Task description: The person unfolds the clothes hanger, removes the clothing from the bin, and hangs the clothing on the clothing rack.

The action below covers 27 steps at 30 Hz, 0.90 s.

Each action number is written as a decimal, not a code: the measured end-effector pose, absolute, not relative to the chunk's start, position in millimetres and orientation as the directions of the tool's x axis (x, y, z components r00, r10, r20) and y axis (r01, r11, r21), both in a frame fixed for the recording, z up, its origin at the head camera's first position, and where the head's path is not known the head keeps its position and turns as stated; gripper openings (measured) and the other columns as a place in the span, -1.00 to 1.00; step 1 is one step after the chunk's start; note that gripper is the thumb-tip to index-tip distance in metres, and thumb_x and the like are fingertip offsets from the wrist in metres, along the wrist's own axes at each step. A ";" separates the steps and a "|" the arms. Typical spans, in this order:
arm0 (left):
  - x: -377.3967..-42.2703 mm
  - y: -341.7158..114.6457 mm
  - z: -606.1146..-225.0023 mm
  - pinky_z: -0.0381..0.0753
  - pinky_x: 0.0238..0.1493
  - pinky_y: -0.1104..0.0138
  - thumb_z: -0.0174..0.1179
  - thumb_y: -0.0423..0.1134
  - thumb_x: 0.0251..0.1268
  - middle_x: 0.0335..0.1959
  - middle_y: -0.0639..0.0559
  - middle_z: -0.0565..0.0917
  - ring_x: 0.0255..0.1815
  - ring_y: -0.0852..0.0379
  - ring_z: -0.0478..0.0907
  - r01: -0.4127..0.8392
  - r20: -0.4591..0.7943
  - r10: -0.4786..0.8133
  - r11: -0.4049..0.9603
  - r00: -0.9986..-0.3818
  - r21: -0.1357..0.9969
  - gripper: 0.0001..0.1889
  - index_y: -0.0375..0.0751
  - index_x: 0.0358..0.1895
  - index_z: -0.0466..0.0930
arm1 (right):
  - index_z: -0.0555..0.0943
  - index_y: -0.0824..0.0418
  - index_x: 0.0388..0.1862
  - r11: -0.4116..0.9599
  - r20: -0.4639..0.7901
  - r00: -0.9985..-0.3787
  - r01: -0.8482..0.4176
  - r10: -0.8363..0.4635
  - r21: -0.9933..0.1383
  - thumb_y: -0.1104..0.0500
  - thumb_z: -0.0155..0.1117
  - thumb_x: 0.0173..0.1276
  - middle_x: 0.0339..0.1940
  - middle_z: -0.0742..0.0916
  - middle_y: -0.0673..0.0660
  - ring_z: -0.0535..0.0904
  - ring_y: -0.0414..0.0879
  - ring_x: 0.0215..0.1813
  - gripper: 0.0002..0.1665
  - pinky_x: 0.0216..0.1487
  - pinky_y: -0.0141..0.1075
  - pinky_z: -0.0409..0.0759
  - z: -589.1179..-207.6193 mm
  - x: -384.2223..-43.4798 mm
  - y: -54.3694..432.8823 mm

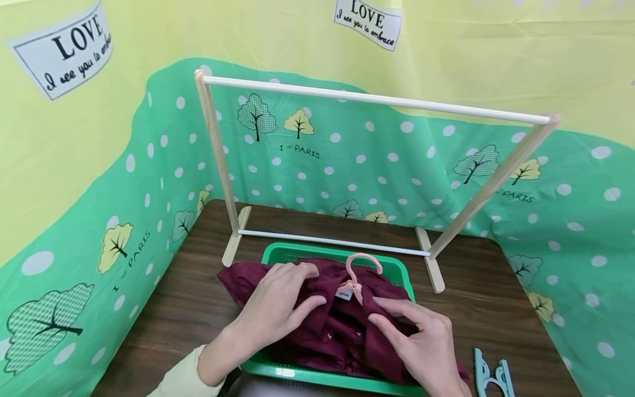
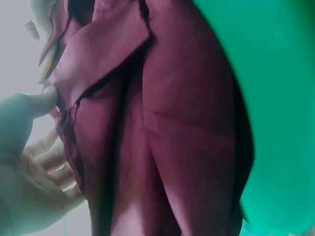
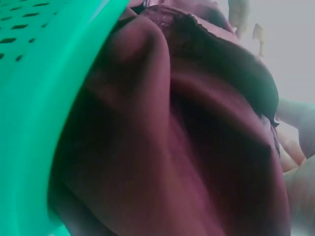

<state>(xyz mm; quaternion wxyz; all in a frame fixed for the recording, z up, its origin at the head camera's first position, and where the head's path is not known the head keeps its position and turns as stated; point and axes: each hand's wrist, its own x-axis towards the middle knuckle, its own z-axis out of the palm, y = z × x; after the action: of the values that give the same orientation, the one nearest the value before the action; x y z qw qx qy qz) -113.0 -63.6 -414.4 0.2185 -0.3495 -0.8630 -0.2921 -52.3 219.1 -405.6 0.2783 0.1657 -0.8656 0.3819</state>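
Observation:
A maroon collared shirt point(image 1: 342, 347) lies heaped over a green basket point(image 1: 297, 374), its front parted. The hook of a pink hanger point(image 1: 355, 288) rises out of the neck, beside a pale label point(image 1: 344, 293); the rest of the hanger is hidden by cloth. On the left side of the opening, my left hand point(image 1: 273, 303) grips the shirt by the collar, thumb on the cloth edge in the left wrist view. My right hand point(image 1: 424, 336) pinches the opposite front edge between thumb and fingers. In the right wrist view, shirt folds point(image 3: 147, 123) fill the middle.
Behind the basket stands a rack with wooden legs and a white top bar point(image 1: 367, 98); its lower bar point(image 1: 332, 240) runs close to the basket's far rim. A light blue folding hanger point(image 1: 480, 368) lies on the brown table point(image 1: 188, 309) at front right. Printed cloth surrounds the table.

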 end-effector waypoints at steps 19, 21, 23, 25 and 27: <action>-108.2 -65.2 -420.5 0.79 0.00 0.19 0.52 -0.13 0.50 -0.15 0.10 0.83 -0.11 0.16 0.78 0.736 0.595 0.464 0.567 -0.656 0.369 -0.76 -0.11 0.06 0.73 | 0.94 0.16 0.03 0.702 0.809 -0.533 -0.674 -0.248 -0.229 -0.26 0.37 0.66 -0.16 0.97 0.11 0.95 -0.10 -0.13 -0.47 0.19 -0.57 0.73 -414.3 -62.8 215.8; -108.0 -65.5 -421.1 0.80 0.00 0.19 0.54 -0.11 0.48 -0.13 0.10 0.82 -0.10 0.16 0.78 0.734 0.597 0.456 0.561 -0.660 0.382 -0.74 -0.10 0.06 0.74 | 0.94 0.14 0.01 0.683 0.807 -0.544 -0.680 -0.227 -0.266 -0.26 0.40 0.64 -0.17 0.97 0.11 0.94 -0.15 -0.12 -0.49 0.20 -0.60 0.70 -414.9 -63.9 216.8; -108.0 -67.2 -421.5 0.80 0.02 0.18 0.56 -0.07 0.46 -0.09 0.11 0.80 -0.08 0.16 0.76 0.734 0.598 0.455 0.562 -0.660 0.381 -0.70 -0.07 0.09 0.75 | 0.95 0.14 -0.01 0.662 0.806 -0.551 -0.689 -0.214 -0.296 -0.25 0.43 0.63 -0.19 0.97 0.10 0.94 -0.19 -0.12 -0.51 0.18 -0.62 0.70 -416.1 -65.0 217.9; -109.0 -70.6 -421.8 0.80 0.11 0.16 0.57 -0.01 0.44 -0.02 0.10 0.78 -0.01 0.14 0.75 0.735 0.601 0.459 0.572 -0.654 0.363 -0.65 -0.05 0.13 0.75 | 0.95 0.13 -0.02 0.651 0.806 -0.552 -0.695 -0.212 -0.304 -0.24 0.44 0.63 -0.20 0.96 0.09 0.93 -0.21 -0.14 -0.52 0.15 -0.63 0.70 -417.5 -65.8 218.8; -110.7 -75.7 -420.7 0.77 0.22 0.11 0.57 0.07 0.41 0.02 0.09 0.77 0.07 0.10 0.74 0.734 0.606 0.463 0.592 -0.647 0.332 -0.58 -0.04 0.17 0.77 | 0.95 0.12 -0.02 0.648 0.808 -0.549 -0.699 -0.213 -0.304 -0.23 0.45 0.62 -0.21 0.96 0.09 0.93 -0.22 -0.14 -0.53 0.15 -0.63 0.70 -418.6 -66.3 219.4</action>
<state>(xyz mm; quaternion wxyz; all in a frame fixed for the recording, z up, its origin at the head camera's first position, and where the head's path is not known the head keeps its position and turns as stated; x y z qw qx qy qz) -110.7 -75.7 -420.7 0.2358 -0.3479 -0.8605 -0.2881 -66.3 219.4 -418.6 0.3855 0.2772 -0.8217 0.3152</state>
